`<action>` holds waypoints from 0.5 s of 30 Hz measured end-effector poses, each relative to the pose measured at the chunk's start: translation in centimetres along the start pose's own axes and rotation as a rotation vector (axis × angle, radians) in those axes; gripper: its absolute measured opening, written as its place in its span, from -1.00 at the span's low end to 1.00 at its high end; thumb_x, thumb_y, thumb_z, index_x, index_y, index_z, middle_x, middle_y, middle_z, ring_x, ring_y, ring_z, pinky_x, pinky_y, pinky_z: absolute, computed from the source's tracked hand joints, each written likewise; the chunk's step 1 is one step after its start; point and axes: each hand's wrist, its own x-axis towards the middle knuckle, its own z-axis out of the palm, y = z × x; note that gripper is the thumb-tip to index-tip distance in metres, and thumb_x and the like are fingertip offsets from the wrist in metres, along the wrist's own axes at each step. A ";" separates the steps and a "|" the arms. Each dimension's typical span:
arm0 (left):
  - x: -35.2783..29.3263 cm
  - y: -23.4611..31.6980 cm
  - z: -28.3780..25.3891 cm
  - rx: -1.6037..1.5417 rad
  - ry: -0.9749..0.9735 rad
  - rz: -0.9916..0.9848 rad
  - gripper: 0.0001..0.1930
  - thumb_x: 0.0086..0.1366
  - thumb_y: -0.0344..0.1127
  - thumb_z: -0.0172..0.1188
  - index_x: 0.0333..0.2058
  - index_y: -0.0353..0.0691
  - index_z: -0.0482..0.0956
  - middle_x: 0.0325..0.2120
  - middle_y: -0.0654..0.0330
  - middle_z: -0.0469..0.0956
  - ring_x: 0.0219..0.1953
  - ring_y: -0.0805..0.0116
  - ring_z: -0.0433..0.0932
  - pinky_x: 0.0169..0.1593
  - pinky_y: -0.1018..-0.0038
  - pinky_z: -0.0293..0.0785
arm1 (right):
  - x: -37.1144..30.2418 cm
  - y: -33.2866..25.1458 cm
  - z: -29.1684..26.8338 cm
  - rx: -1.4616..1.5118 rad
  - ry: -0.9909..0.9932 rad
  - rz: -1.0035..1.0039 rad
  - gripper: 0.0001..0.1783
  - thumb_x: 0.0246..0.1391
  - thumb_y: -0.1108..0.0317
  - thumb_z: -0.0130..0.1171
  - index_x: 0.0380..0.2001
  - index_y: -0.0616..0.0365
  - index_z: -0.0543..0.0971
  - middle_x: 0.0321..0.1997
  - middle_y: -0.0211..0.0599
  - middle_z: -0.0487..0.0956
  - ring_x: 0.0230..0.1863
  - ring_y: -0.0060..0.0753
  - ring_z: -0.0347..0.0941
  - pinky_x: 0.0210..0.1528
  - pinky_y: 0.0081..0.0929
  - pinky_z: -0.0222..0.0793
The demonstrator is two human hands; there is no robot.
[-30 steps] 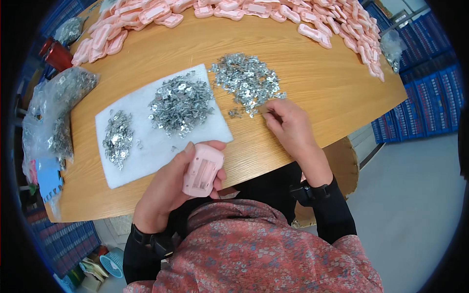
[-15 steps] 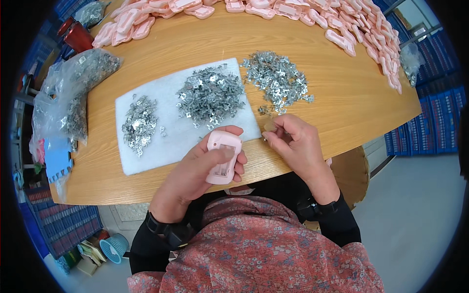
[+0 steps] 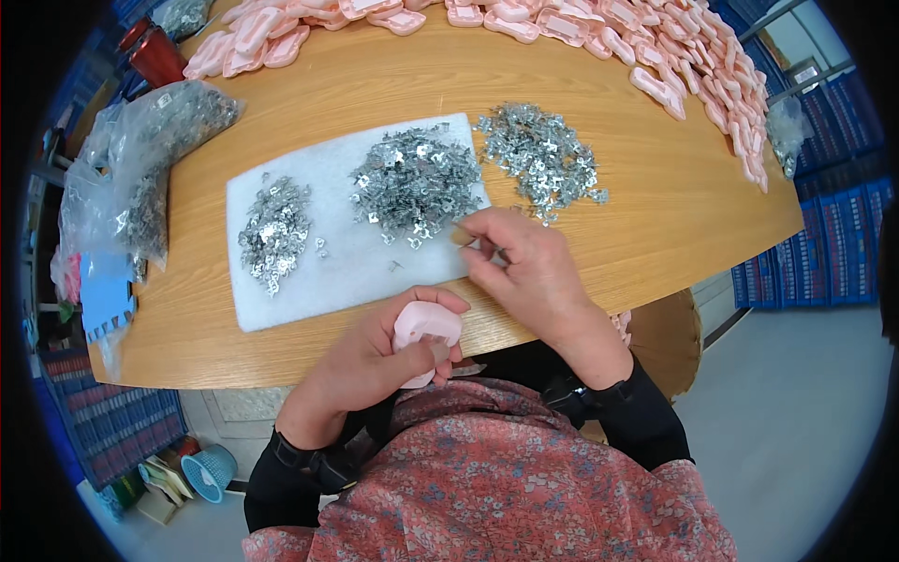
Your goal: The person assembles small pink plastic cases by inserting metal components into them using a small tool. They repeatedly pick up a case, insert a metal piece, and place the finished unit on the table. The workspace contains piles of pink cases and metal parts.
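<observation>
Head view: got pink casing at the worktop edge, clasped in the left hand, thumb-pinned, probably for steadiness. Can't tell about anything pinched in the right hand; got metal pieces heaped close, likely for reach.

- Table: tan-brown, wood grain.
- Mat, left half, by the table's near edge: white.
- Metal parts, heaped on the mat and just off its right edge: silver-grey.
- Casing in left hand: pale pink.
- Casing pile, table's far edge: same pink.
- Jar, far-left corner: dark red.
- Notched sheet, near-left corner: light blue.
- Top: dusty red, small floral print.
- Sleeves: black.
</observation>
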 end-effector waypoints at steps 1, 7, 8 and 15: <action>-0.2 -0.1 -0.1 -0.007 -0.004 0.002 -0.58 0.34 -0.46 0.08 0.17 -0.17 0.33 -0.27 0.24 0.53 -0.26 0.51 0.53 -0.15 0.56 0.48 | 0.4 -0.2 0.7 -0.009 -0.004 -0.044 -0.83 0.00 0.50 0.21 -0.27 0.17 0.54 -0.35 -0.11 0.56 -0.31 -0.04 0.53 -0.27 -0.24 0.46; -1.6 -0.1 -0.9 -0.036 0.038 0.035 -0.57 0.34 -0.47 0.08 0.18 -0.17 0.32 -0.26 0.23 0.53 -0.26 0.50 0.53 -0.14 0.55 0.47 | 2.2 -0.2 3.6 -0.171 -0.073 -0.222 -0.79 0.00 0.50 0.15 -0.23 0.15 0.53 -0.30 -0.10 0.57 -0.18 0.05 0.50 -0.14 -0.13 0.42; -1.8 -0.1 -1.1 -0.040 0.047 0.052 -0.57 0.34 -0.46 0.09 0.18 -0.17 0.32 -0.26 0.23 0.53 -0.27 0.50 0.53 -0.14 0.54 0.47 | 2.3 0.0 3.8 -0.166 -0.062 -0.240 -0.80 0.00 0.50 0.16 -0.24 0.15 0.53 -0.30 -0.11 0.57 -0.19 0.04 0.50 -0.15 -0.14 0.43; -0.5 1.1 -0.7 -0.191 0.385 0.236 -0.52 0.29 -0.47 0.19 0.17 -0.20 0.32 -0.29 0.22 0.53 -0.35 0.45 0.56 -0.23 0.50 0.51 | 1.4 -1.9 1.9 -0.021 -0.022 -0.153 -0.81 -0.05 0.53 0.25 -0.31 0.14 0.54 -0.38 -0.21 0.55 -0.35 -0.13 0.53 -0.36 -0.32 0.46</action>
